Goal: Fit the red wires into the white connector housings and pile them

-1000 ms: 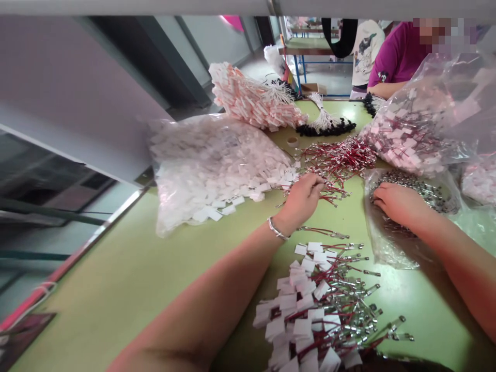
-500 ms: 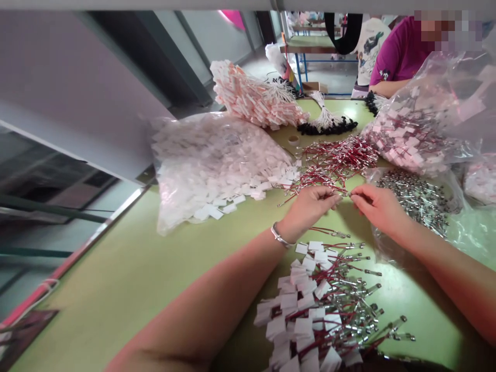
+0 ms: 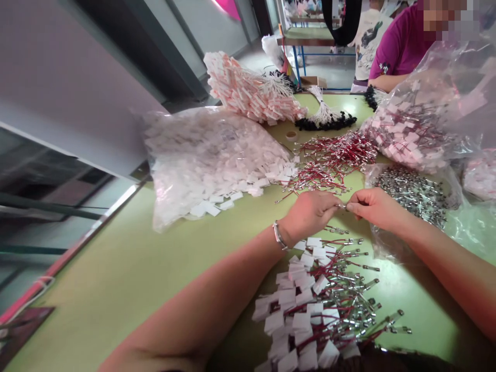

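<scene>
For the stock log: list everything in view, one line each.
table: one, green, under everything
tag bag: one, clear, white tags, left
red strings: loose heap, centre
pin bag: one, clear, metal pins, right
finished pile: one, white tags on red strings with pins, near edge
far bag: one, clear, tagged pieces, right rear
pink bundle: one, rear
black bundle: one, rear
co-worker: one, purple shirt, far end
left hand: pinching a small piece, bracelet on wrist
right hand: pinching the same piece

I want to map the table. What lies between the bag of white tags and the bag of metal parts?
In the head view, a loose pile of red wires lies between the bag of white tags and the bag of metal parts.
</scene>
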`<move>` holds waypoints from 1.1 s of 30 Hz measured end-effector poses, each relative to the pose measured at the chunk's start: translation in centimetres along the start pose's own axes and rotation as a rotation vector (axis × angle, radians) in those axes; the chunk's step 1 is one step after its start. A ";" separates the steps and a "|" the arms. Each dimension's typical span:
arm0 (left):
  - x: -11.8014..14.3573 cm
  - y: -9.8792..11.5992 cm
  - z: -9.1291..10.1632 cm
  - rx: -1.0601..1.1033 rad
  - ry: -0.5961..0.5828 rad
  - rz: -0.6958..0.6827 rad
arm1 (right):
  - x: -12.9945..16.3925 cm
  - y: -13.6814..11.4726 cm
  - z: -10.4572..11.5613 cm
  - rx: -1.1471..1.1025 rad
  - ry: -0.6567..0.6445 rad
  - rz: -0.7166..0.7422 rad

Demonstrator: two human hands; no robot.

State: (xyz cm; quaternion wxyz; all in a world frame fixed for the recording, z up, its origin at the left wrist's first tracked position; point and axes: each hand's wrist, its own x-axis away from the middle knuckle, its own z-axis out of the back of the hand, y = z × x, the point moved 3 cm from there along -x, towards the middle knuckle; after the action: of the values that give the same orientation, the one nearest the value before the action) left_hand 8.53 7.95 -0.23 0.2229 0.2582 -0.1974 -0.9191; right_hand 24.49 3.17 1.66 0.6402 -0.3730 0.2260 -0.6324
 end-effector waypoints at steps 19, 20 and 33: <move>-0.8 -0.9 1.6 0.358 -0.089 0.554 | -1.0 4.5 6.8 0.820 0.422 -0.139; -0.7 -1.0 1.5 0.402 -0.068 0.570 | -1.3 5.1 6.9 0.859 0.388 -0.151; -0.8 -0.1 0.9 0.424 -0.146 0.561 | 0.8 2.0 7.1 0.903 0.281 -0.085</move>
State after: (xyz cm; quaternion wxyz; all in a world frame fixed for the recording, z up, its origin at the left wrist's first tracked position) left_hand 8.59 8.65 0.78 0.3932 0.1682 -0.4624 -0.7767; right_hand 31.25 3.57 4.69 0.6750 0.0230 -0.0026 -0.7374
